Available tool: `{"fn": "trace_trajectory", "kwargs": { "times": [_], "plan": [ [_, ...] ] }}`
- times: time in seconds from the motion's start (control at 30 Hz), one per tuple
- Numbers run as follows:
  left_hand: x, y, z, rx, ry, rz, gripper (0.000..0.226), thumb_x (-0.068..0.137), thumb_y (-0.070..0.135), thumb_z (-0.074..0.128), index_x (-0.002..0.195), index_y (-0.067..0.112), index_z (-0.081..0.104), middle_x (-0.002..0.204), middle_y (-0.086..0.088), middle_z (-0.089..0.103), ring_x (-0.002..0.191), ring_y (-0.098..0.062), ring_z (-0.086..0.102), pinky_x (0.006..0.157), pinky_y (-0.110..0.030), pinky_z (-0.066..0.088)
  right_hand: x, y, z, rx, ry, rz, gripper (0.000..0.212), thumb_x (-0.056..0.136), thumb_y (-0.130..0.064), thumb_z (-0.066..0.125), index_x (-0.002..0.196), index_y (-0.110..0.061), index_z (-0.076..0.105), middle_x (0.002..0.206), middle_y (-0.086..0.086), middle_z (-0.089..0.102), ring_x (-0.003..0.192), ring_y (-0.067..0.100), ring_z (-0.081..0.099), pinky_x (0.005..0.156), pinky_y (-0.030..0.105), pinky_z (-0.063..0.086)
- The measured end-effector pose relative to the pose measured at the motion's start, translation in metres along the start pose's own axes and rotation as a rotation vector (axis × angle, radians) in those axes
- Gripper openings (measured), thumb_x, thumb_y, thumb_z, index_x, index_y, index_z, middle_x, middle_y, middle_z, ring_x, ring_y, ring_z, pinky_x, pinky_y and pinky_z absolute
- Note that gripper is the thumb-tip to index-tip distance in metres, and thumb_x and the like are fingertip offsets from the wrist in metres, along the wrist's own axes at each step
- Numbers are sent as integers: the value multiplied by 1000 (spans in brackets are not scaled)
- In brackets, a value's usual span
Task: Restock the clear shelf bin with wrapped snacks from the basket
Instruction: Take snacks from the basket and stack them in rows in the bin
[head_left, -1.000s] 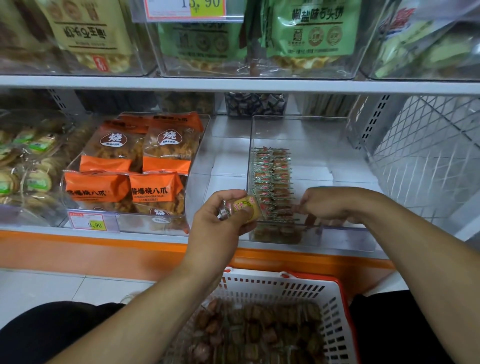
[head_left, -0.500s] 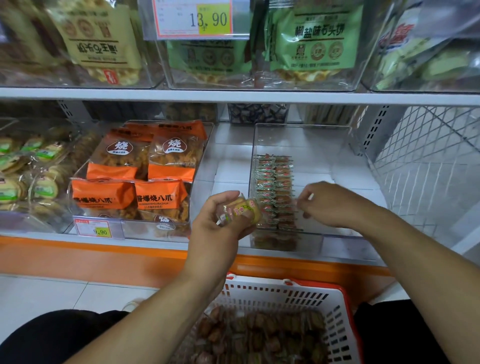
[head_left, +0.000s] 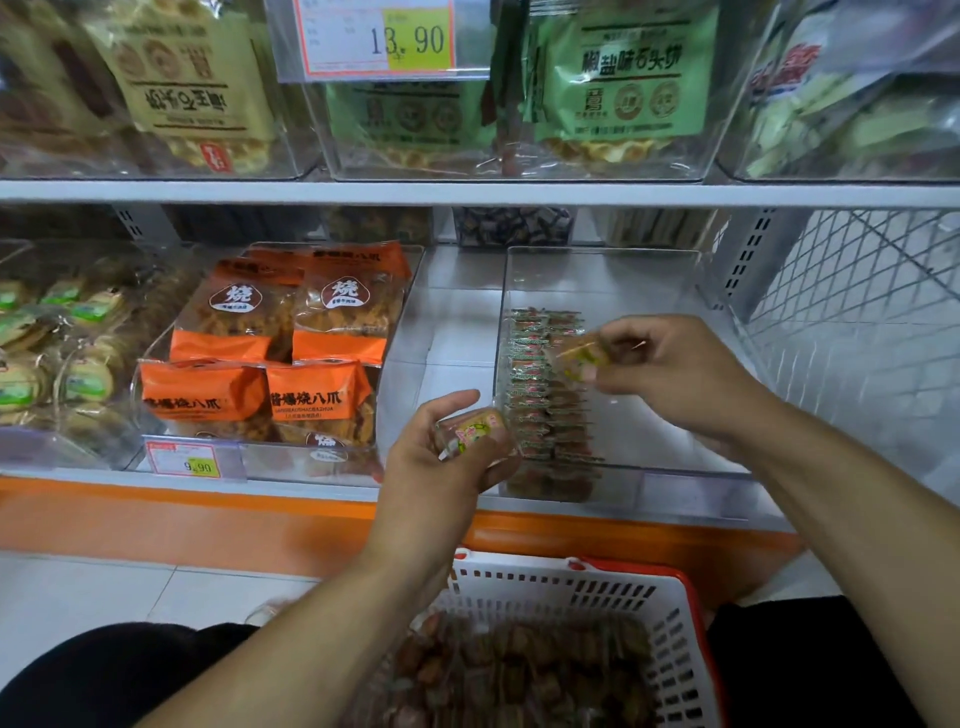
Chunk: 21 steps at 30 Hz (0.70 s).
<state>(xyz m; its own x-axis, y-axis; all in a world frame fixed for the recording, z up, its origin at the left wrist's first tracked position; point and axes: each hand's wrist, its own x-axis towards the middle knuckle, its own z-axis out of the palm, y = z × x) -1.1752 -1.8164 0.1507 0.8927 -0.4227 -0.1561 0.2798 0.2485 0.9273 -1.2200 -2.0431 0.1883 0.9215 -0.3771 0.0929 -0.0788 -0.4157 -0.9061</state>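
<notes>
Along the left wall of the clear shelf bin (head_left: 613, 270) we see wrapped snacks (head_left: 545, 395) standing in a tight row that runs from the front wall toward the middle. Our right hand (head_left: 670, 374) hovers over that row, thumb and fingertips pinching one blurred snack (head_left: 579, 356) just above the others. Our left hand (head_left: 447, 457) sits just outside the bin's front left corner, fingers curled round a second snack (head_left: 475, 431) with a yellow label, forearm rising from over the basket (head_left: 670, 613). Below, the white basket with its red rim holds a heap of brown wrapped pieces. Orange bags (head_left: 291, 353) fill the neighbouring bin to the left.

Half a second ago our right hand was low at the row with nothing visible in its fingers; now it is raised and farther back, with a snack in its pinch. Our left hand keeps its grip and has hardly shifted.
</notes>
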Motion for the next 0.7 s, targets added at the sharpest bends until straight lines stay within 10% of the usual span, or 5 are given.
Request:
{"fn": "trace_trajectory", "kwargs": {
  "times": [0.13, 0.3, 0.5, 0.7],
  "plan": [
    [-2, -5, 3, 34, -29, -31, 34, 90, -6, 69, 116, 15, 66, 94, -9, 78, 83, -25, 77, 71, -28, 61, 9, 17, 2, -414, -68, -19, 36, 84, -18, 80, 78, -52, 68, 79, -29, 65, 81, -7, 61, 65, 8, 40],
    [-1, -8, 3, 99, -44, -31, 32, 89, -2, 71, 112, 20, 70, 102, -6, 77, 87, -27, 77, 72, -29, 62, 17, 37, 24, -611, -153, 65, 31, 92, -13, 72, 121, -23, 72, 103, -4, 53, 101, 22, 57, 82, 26, 38],
    [-1, -10, 1, 157, -45, -47, 32, 89, 3, 74, 112, 24, 70, 106, -5, 74, 89, -23, 77, 75, -30, 62, 25, 41, 23, -630, -357, 186, 12, 101, -32, 58, 109, -27, 51, 118, 3, 64, 88, 14, 57, 63, 25, 38],
    [-1, -9, 4, 123, -49, -59, 33, 90, -4, 69, 117, 16, 67, 107, -16, 73, 89, -30, 76, 77, -34, 63, 28, 46, 23, -585, -340, 221, 47, 103, -40, 52, 143, -21, 39, 147, 12, 51, 108, 24, 55, 75, 28, 39]
  ]
}}
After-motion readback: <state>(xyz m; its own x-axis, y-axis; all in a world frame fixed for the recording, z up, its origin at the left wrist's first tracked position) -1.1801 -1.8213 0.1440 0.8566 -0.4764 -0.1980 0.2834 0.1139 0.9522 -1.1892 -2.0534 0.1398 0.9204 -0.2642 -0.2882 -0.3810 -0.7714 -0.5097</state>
